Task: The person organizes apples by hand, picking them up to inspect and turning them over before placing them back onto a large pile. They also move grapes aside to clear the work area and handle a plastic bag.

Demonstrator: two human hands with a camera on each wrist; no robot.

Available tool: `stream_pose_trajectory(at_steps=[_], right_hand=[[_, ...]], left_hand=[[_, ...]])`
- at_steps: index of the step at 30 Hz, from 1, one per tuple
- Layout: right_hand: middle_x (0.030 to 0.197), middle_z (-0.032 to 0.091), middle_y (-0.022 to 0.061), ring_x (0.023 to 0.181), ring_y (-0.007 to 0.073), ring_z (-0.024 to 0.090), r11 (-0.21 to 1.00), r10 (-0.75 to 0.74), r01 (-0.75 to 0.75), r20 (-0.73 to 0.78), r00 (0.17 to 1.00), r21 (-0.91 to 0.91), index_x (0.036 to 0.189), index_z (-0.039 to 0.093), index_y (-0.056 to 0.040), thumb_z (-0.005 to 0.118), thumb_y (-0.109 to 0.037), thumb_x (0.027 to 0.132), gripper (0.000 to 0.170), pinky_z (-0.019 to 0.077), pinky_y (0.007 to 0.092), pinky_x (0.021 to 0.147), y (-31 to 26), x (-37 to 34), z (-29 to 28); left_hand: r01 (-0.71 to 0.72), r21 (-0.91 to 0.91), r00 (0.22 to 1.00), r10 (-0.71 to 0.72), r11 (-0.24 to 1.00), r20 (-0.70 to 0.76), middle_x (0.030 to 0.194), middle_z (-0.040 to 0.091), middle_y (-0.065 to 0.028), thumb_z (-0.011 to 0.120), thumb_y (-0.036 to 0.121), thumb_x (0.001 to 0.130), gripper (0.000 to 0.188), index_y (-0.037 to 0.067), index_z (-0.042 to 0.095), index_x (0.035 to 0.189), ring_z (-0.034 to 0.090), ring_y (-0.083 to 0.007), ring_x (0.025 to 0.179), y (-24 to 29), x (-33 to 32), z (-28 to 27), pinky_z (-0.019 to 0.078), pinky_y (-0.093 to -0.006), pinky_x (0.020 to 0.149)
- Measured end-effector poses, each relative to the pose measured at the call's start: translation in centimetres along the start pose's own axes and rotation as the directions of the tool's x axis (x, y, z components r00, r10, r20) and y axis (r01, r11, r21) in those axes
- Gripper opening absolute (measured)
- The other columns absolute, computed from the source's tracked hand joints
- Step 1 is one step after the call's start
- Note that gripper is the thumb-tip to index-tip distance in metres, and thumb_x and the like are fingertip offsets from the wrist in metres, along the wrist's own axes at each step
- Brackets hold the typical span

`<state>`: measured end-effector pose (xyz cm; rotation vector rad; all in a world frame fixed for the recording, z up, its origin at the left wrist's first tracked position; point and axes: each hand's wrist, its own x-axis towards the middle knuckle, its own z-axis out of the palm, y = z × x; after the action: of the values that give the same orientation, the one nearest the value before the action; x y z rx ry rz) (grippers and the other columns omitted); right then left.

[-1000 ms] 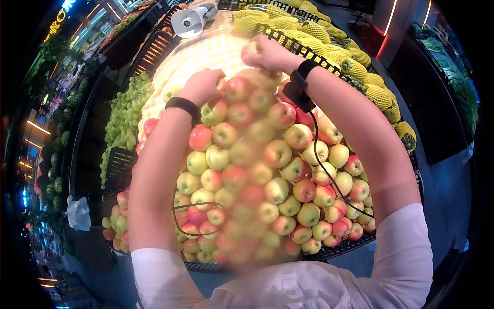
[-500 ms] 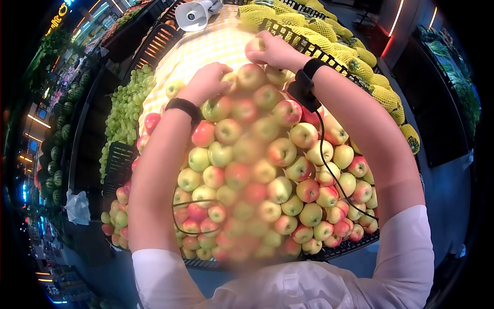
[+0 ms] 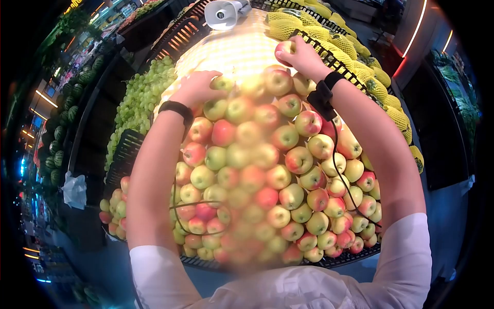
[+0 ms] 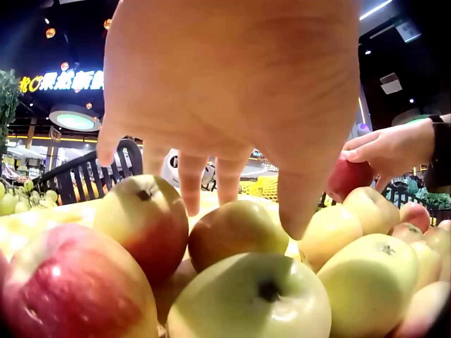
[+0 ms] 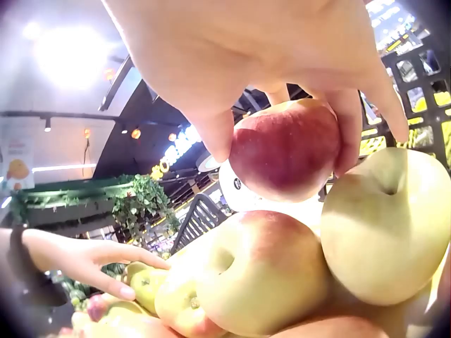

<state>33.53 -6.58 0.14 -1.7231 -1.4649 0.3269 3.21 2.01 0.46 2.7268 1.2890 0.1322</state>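
My right hand (image 3: 304, 57) grips a red-and-yellow apple (image 5: 287, 149) between thumb and fingers, holding it over the far edge of the apple pile. Its red side shows in the right wrist view. My left hand (image 3: 198, 87) is at the far left part of the pile, fingers straight and spread, reaching down around a yellow-green apple (image 3: 222, 83). In the left wrist view the thumb and fingers come down behind a front row of apples, including a green apple (image 4: 250, 296) and a red apple (image 4: 77, 285).
Heaped apples (image 3: 303, 159) fill the crate in front of me. Beyond lies a checked cloth (image 3: 247, 44) with a white megaphone (image 3: 225, 14). Green grapes (image 3: 139, 98) are on the left, netted yellow fruit (image 3: 355, 64) in black crates on the right. A cable (image 3: 337, 154) hangs from my right wrist.
The head view has turned, so the scene sits further right and lower. My left hand's fingers have spread out from a more curled pose. The right hand keeps its apple, whose red side now shows.
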Motion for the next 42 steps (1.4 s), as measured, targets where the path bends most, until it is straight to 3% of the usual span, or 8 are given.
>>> stream_pose_trajectory(at_steps=[3,6,12,16,19,22,29,42], right_hand=[[0.12,0.058,0.0257,0.099,0.0373,0.065,0.988,-0.103,0.103,0.007,0.995,-0.112,0.134,0.05,-0.0004,0.064,-0.045,0.086,0.067,0.0534,0.0414,0.089,-0.3,0.7,1.4],[0.121,0.058,0.0273,0.111,0.0385,0.061,0.967,-0.217,0.24,0.224,0.95,-0.081,0.129,0.056,0.0018,0.063,-0.044,0.086,0.063,0.0496,0.0413,0.097,-5.4,-0.9,0.8],[0.115,0.067,0.0248,0.107,0.0357,0.066,0.969,-0.246,0.241,0.372,0.895,0.062,0.134,0.05,0.0014,0.081,-0.046,0.072,0.084,0.0517,0.0404,0.093,-6.8,0.5,6.4],[0.116,0.066,0.0244,0.105,0.0378,0.067,0.97,-0.22,0.241,0.324,0.92,-0.024,0.135,0.049,-0.0014,0.083,-0.042,0.072,0.082,0.0532,0.041,0.092,-6.3,0.9,9.9],[0.116,0.065,0.0255,0.102,0.0384,0.067,0.954,-0.174,0.045,0.423,0.889,0.297,0.133,0.052,-0.004,0.083,-0.037,0.074,0.075,0.0545,0.0408,0.09,-5.7,0.3,9.1],[0.116,0.065,0.0259,0.101,0.0387,0.068,0.942,-0.327,0.324,0.436,0.839,0.082,0.133,0.054,-0.0044,0.083,-0.032,0.074,0.072,0.0555,0.0405,0.089,-6.8,0.3,9.1],[0.131,0.053,0.0208,0.115,0.0398,0.061,0.897,-0.148,0.293,0.401,0.904,-0.33,0.138,0.053,-0.0164,0.08,-0.031,0.08,0.065,0.0506,0.0475,0.098,-8.3,-2.0,12.9],[0.115,0.069,0.0214,0.098,0.0323,0.069,0.91,-0.246,0.37,0.477,0.844,-0.186,0.122,0.063,-0.0041,0.073,-0.046,0.081,0.06,0.0538,0.0398,0.088,-6.7,0.7,11.8]], left_hand=[[-0.07,0.052,0.993,0.075,0.996,-0.092,0.117,0.068,-0.0157,0.078,0.046,0.075,0.067,0.016,0.062,0.133,0.055,-0.0355,0.117,0.0,0.0,1.9,0.0443,-0.0452,0.102],[-0.015,0.001,0.997,0.015,1.0,-0.07,0.12,0.067,-0.0148,0.077,0.052,0.072,0.07,0.017,0.063,0.131,0.052,-0.0362,0.122,-0.6,1.3,2.6,0.0422,-0.054,0.102],[-0.024,-0.103,0.996,0.014,0.994,-0.089,0.102,0.072,-0.018,0.081,0.044,0.074,0.056,0.008,0.067,0.114,0.068,-0.0375,0.095,-1.6,1.6,1.8,0.0536,-0.0444,0.088],[-0.037,-0.023,0.993,0.034,0.999,-0.115,0.105,0.071,-0.0162,0.079,0.043,0.075,0.059,0.016,0.064,0.125,0.059,-0.0373,0.109,-0.7,0.3,2.0,0.0492,-0.046,0.095],[-0.09,-0.108,0.99,0.077,0.99,-0.118,0.108,0.071,-0.0155,0.079,0.043,0.075,0.062,0.019,0.062,0.13,0.055,-0.0369,0.114,-1.1,-0.5,1.8,0.0471,-0.0459,0.099],[0.032,-0.072,0.993,-0.04,0.997,-0.11,0.112,0.069,-0.0191,0.079,0.043,0.076,0.062,0.018,0.063,0.13,0.056,-0.0368,0.115,-1.4,-0.8,1.0,0.0472,-0.0443,0.101],[0.014,-0.187,0.99,-0.04,0.982,-0.135,0.119,0.065,-0.0206,0.081,0.041,0.078,0.063,0.018,0.062,0.134,0.05,-0.0392,0.123,-6.9,-1.8,2.3,0.0425,-0.0456,0.107],[-0.062,-0.317,0.964,-0.026,0.946,-0.266,0.137,0.057,-0.0203,0.066,0.034,0.09,0.053,0.008,0.059,0.136,0.052,-0.0332,0.127,-7.3,-0.2,3.7,0.0434,-0.04,0.107]])
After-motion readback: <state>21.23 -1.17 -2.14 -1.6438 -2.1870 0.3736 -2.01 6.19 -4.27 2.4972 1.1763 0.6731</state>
